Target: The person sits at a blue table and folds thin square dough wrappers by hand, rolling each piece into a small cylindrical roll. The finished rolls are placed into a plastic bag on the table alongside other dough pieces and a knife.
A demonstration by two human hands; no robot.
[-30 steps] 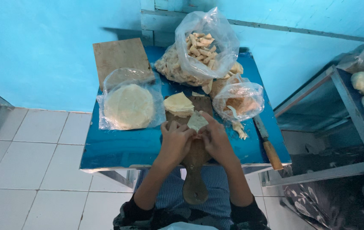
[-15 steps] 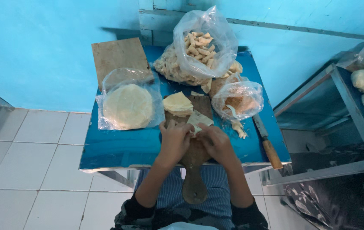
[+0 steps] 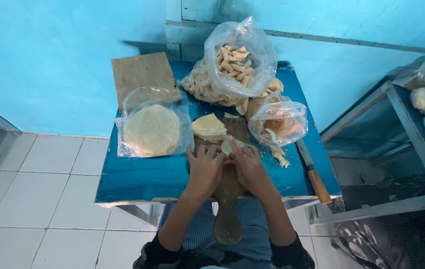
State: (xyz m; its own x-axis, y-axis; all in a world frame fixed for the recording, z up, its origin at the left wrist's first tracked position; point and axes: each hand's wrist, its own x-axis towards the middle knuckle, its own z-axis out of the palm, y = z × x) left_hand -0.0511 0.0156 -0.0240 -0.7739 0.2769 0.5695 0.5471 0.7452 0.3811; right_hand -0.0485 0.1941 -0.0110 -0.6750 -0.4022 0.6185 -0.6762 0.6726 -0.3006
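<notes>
Both hands (image 3: 227, 167) prob. folding wrapper (image 3: 232, 145) on board (image 3: 228, 199).

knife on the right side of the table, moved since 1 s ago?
No. The knife lies in the same spot by the blue table's right edge, handle toward the person.

Near left corner: bare blue table (image 3: 137, 179) from the left edge to the left hand (image 3: 205, 169); free to pass.
Left middle: flat bag of round wrappers (image 3: 151, 129); low, a hand could pass above it.
Far left corner: wooden board (image 3: 142, 74) lying flat.
Far edge, middle: tall bag of rolls (image 3: 237, 62); blocks reach toward the wall.
Right middle: small bag (image 3: 278, 122), just beside the right hand (image 3: 247, 167).
Right edge: knife (image 3: 312, 172) along it, handle at the near right corner.
Near edge, middle: both hands on the paddle board (image 3: 228, 199), wrapper stack (image 3: 209, 127) just beyond.
</notes>
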